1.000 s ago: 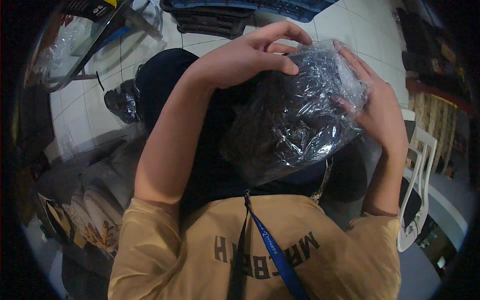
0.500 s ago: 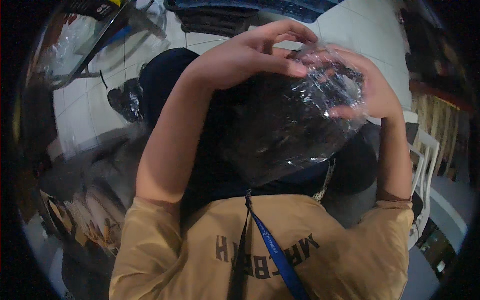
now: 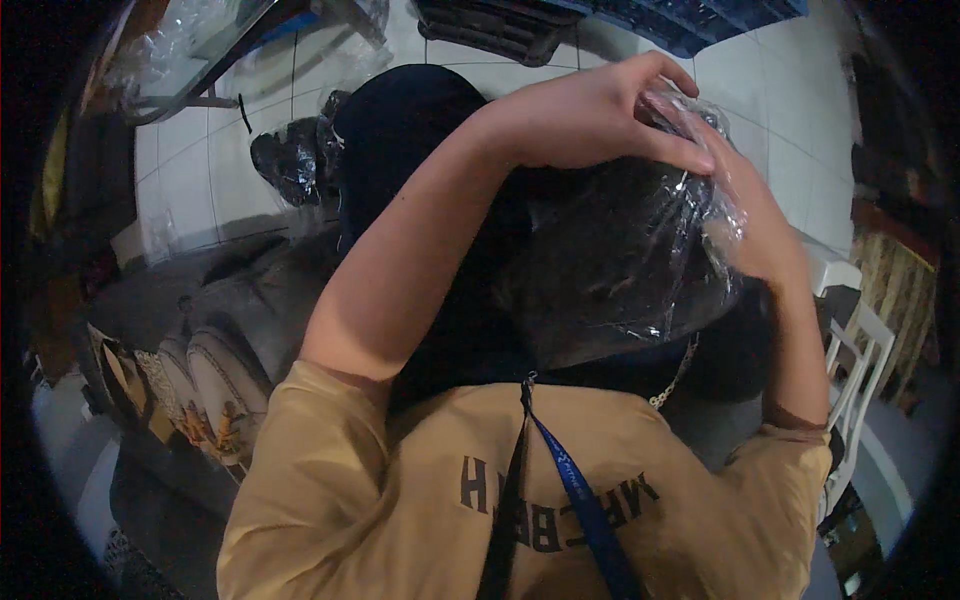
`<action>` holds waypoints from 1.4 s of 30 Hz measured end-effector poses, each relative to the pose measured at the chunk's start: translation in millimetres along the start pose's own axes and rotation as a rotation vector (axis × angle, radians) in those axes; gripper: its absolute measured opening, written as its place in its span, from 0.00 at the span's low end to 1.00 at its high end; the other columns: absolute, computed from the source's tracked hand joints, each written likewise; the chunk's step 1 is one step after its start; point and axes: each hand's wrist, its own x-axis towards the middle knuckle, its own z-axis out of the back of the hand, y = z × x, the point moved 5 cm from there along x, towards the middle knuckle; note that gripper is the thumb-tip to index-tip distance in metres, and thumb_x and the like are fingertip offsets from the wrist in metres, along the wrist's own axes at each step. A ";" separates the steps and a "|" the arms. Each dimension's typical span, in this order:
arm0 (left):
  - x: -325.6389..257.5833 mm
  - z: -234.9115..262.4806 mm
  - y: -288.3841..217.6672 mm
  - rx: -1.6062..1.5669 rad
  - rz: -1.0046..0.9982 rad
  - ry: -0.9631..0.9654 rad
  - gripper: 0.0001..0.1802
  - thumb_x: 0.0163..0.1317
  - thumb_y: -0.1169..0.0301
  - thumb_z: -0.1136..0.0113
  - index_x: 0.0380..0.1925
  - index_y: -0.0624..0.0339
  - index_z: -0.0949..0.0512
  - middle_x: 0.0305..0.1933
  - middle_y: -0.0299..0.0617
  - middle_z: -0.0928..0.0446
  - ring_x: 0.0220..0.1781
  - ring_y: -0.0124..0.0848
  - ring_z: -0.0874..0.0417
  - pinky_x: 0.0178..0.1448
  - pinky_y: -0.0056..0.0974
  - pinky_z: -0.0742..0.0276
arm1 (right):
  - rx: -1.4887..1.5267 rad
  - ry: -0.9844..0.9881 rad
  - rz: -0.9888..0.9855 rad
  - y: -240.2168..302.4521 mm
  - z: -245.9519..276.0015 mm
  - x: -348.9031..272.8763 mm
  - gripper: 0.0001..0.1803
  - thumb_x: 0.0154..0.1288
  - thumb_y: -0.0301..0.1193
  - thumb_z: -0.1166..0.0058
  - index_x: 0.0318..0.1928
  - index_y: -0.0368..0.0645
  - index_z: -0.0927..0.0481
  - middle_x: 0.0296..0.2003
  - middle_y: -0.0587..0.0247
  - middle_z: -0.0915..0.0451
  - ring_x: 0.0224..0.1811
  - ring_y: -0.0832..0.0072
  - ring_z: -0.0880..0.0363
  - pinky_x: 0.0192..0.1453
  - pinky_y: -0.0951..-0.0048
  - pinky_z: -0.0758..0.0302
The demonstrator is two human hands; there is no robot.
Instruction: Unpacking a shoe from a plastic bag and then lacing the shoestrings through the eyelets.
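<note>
A clear plastic bag (image 3: 625,280), dark inside against my dark clothing, lies over my lap, its shiny top bunched toward the upper right. My left hand (image 3: 640,115) reaches across to that top, with thumb and fingers closed on the crinkled film. On the far right side of the bag, my right hand (image 3: 755,215) grips the gathered plastic. Film covers part of its fingers, so their exact hold is hard to make out. What the bag contains, if anything, is too dark to tell.
Blue and black plastic crates (image 3: 690,25) stand on the tiled floor ahead. A dark shiny plastic bundle (image 3: 290,160) lies on the tiles to the left. Pale shoes (image 3: 222,370) sit at my left, and a white chair (image 3: 860,350) is at my right.
My hands have come closer together, and the bag's spread top is now gathered between them. The right fingers are less spread. The whole view has shifted, moving the surroundings rightward.
</note>
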 end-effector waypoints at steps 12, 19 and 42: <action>-21.9 -23.8 2.4 0.170 0.186 0.547 0.66 0.44 0.54 0.08 0.79 0.53 0.41 0.66 0.50 0.21 0.64 0.41 0.18 0.68 0.42 0.22 | 0.612 -0.634 -0.206 9.1 9.6 -73.8 0.57 0.64 0.53 0.27 0.82 0.35 0.40 0.76 0.35 0.33 0.69 0.46 0.19 0.68 0.48 0.16; -30.8 -41.5 -1.1 0.212 0.196 0.531 0.56 0.50 0.67 0.11 0.74 0.50 0.39 0.63 0.51 0.20 0.62 0.41 0.15 0.64 0.44 0.20 | 0.395 -1.062 -0.188 3.9 26.1 -127.5 0.54 0.67 0.59 0.33 0.79 0.34 0.38 0.71 0.31 0.28 0.70 0.40 0.21 0.72 0.48 0.19; -62.3 -141.0 -30.7 0.340 -0.243 0.763 0.23 0.57 0.73 0.26 0.52 0.57 0.20 0.46 0.49 0.19 0.54 0.53 0.15 0.60 0.54 0.20 | 0.737 -1.976 -0.466 -51.3 137.9 -302.1 0.26 0.78 0.40 0.59 0.60 0.37 0.16 0.58 0.47 0.13 0.61 0.51 0.14 0.69 0.44 0.20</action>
